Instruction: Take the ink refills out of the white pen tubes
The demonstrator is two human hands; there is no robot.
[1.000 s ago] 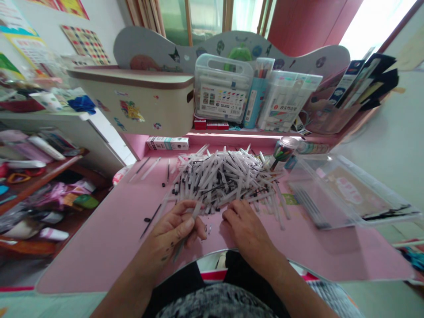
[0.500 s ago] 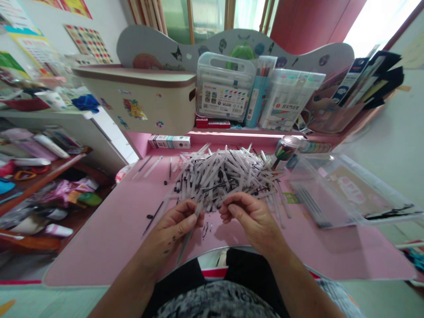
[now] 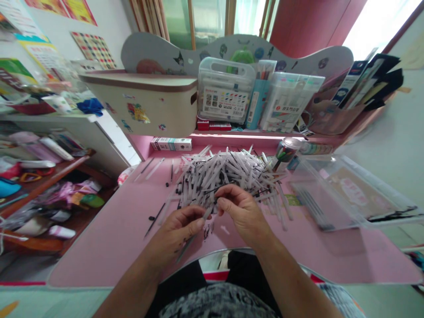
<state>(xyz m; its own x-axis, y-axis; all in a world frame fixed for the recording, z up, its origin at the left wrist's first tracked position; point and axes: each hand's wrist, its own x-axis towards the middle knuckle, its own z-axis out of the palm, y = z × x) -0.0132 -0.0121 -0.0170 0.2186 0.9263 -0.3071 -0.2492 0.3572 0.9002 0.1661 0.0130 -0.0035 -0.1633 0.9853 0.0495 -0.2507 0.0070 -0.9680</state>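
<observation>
Above the near edge of the pink worktop (image 3: pixel 99 247), the left hand (image 3: pixel 181 227) has its grip closed on a slim, tilted greyish pen barrel (image 3: pixel 187 248), partly hidden by thumb and fingers, while the right hand (image 3: pixel 241 214) bends thumb and fingertips together beside the barrel's upper end; whether that grip holds anything cannot be told. Just beyond lies a heap of pen barrels (image 3: pixel 228 170), its near side partly covered by the hands, single pieces hard to separate. Farther back, a clear handled case (image 3: pixel 225 90) stands on a shelf (image 3: pixel 251 132), its small print unreadable.
</observation>
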